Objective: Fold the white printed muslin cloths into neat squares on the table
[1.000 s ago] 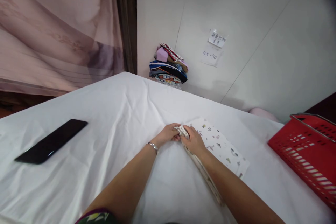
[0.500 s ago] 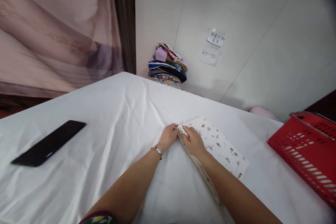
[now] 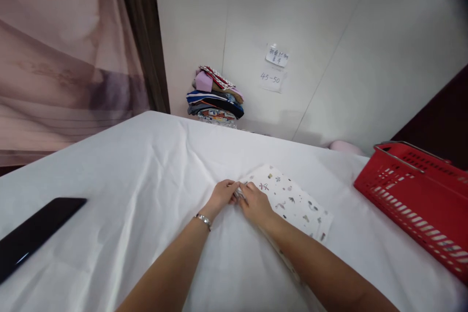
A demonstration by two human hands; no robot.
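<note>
A white cloth with small printed figures (image 3: 292, 200) lies on the white-covered table, partly beneath my right forearm. My left hand (image 3: 222, 194) is closed, pinching the gathered edge of this cloth at its near left corner. Right beside it, my right hand (image 3: 255, 201) is closed on the same edge, with thumb and fingers pressed together. The fingertips of both hands almost touch. A strip of the cloth's edge runs back toward me under my right forearm, which hides part of it. A metal bracelet (image 3: 203, 221) circles my left wrist.
A red plastic basket (image 3: 420, 200) with a metal handle stands at the right. A black flat slab (image 3: 36, 231) lies at the left. Folded clothes (image 3: 215, 95) are stacked beyond the far table edge, by a wall with paper signs (image 3: 272, 80).
The view has turned a little to the right. My hands have drawn closer together on the cloth's edge, and the loose strip between them shows less.
</note>
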